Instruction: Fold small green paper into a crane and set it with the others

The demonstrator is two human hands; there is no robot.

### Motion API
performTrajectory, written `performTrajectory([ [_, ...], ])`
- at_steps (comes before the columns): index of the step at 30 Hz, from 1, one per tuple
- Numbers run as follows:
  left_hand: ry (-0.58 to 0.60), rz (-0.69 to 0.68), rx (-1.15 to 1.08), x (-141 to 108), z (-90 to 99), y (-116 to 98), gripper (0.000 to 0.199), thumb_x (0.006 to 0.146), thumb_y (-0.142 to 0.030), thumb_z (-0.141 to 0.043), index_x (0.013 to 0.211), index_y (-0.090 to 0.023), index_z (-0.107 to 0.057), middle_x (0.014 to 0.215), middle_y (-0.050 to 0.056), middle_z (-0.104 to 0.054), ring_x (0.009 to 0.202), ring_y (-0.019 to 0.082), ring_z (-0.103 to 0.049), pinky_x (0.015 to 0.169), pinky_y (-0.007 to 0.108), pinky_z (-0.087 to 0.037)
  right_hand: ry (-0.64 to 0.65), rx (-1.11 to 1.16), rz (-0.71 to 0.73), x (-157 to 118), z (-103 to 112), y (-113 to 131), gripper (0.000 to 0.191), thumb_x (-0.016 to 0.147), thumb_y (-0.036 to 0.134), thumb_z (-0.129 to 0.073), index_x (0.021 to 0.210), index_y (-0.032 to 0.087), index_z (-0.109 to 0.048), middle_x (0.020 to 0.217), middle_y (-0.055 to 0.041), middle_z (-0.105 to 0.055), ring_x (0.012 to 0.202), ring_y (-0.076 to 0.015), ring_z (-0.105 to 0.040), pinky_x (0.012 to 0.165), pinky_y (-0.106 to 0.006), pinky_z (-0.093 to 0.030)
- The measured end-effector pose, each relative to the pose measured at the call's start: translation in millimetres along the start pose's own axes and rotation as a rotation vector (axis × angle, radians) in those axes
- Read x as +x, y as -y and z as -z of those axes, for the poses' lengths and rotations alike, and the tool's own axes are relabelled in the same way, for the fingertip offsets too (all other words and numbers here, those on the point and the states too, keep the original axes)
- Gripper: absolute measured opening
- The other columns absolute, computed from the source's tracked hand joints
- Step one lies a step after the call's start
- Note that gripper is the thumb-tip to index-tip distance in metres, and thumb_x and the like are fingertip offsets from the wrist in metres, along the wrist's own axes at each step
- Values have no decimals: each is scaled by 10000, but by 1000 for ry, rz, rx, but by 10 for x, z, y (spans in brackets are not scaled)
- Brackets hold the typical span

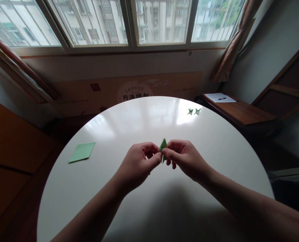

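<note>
Between my two hands is a small piece of folded green paper, its pointed tip upward and a split lower end hanging below my thumbs. My left hand pinches its left side between thumb and fingers. On the right side, my right hand grips it with the thumb across the front. Both hands are held above the white table, near its middle. Fingers cover much of the paper's lower folds.
A stack of square green paper lies at the table's left. Two small folded green paper cranes stand near the far right edge. Beyond, a wooden side desk holds a white sheet and a pen. Windows line the far wall.
</note>
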State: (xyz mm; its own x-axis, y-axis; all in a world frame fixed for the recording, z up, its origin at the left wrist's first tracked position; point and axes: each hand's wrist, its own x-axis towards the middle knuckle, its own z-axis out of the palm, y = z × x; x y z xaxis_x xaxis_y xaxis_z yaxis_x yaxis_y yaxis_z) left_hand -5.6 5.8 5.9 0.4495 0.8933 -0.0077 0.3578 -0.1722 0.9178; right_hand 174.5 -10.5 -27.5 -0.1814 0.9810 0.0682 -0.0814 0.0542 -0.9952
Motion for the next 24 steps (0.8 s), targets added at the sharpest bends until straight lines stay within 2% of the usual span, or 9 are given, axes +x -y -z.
performTrajectory([
  [5, 12, 30, -62, 34, 21, 37, 197, 863, -340, -650, 796, -158, -684, 692, 5, -623, 581, 126, -538, 400, 178, -453, -16, -37, 23, 19, 20, -16, 197, 857, 327, -704, 778, 147, -686, 653, -10, -646, 573, -123, -585, 471, -211, -443],
  [9, -31, 41, -179, 73, 22, 62, 221, 839, -356, -685, 896, -146, -722, 761, 42, -679, 661, 156, -593, 400, 177, -466, -12, -109, 50, 27, 16, -11, 210, 860, 334, -699, 779, 141, -707, 687, -24, -665, 576, -117, -562, 477, -214, -460],
  [13, -96, 53, -225, 85, 13, 66, 222, 803, -338, -716, 839, -121, -735, 693, 38, -657, 592, 131, -548, 380, 166, -435, 16, -103, 50, 32, 14, 1, 219, 844, 363, -733, 867, 147, -756, 767, -55, -716, 634, -142, -600, 482, -218, -479],
  [18, -196, 116, -349, 73, 26, 50, 225, 767, -344, -730, 784, -120, -720, 641, 25, -621, 583, 122, -520, 368, 146, -398, -10, 34, 15, 37, 26, 23, 245, 874, 392, -702, 949, 169, -770, 850, -75, -737, 729, -173, -634, 472, -212, -505],
  [24, -205, 97, -311, 55, -1, 59, 240, 767, -352, -735, 810, -116, -731, 641, 29, -617, 588, 131, -527, 374, 161, -408, -12, 34, -7, 41, 9, -4, 277, 790, 408, -803, 919, 164, -775, 794, -62, -727, 689, -167, -640, 438, -197, -490],
])
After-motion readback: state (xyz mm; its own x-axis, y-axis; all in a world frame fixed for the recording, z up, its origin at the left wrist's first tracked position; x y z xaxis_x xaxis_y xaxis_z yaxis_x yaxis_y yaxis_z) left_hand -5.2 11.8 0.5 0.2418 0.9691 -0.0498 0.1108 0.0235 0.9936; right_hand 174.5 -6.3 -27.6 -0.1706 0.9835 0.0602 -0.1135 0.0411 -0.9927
